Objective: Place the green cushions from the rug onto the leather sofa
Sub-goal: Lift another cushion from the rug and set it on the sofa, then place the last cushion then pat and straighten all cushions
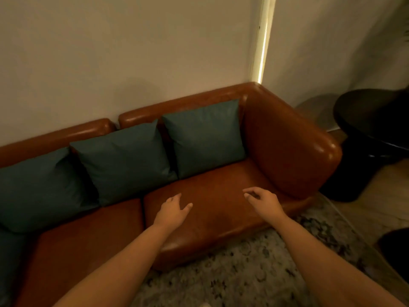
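The rug [254, 273] lay nearest. Above the sofa [217, 220] seat, the left hand [171, 212] and right hand [265, 201] hovered empty, fingers loose and slightly curled. Three plump dark green cushions [126, 160] leaned side by side against the backrest. A dark round table [371, 120] stood beyond the armrest.

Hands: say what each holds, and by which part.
Nothing. The left hand and right hand are empty, fingers relaxed, over the sofa seat; neither touches the cushions leaning on its back.
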The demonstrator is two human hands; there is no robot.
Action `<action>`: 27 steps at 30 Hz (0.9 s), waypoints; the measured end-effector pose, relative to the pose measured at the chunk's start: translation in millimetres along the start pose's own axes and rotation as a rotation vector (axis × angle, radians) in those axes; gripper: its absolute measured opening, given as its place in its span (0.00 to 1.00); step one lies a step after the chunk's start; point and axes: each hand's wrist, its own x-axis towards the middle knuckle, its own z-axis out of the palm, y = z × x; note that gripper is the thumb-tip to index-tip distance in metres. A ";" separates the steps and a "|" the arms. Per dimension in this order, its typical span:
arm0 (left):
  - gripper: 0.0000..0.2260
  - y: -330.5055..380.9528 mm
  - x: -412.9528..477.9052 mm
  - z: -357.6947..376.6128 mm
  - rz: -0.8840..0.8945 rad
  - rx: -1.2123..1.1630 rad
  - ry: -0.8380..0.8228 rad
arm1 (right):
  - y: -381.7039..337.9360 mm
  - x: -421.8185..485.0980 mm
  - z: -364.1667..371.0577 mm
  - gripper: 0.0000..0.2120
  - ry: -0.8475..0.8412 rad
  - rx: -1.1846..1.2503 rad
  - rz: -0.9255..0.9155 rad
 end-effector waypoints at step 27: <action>0.34 116.5 -100.7 335.8 0.079 0.297 -0.557 | 351.4 -194.0 -27.1 0.20 -0.118 0.056 0.467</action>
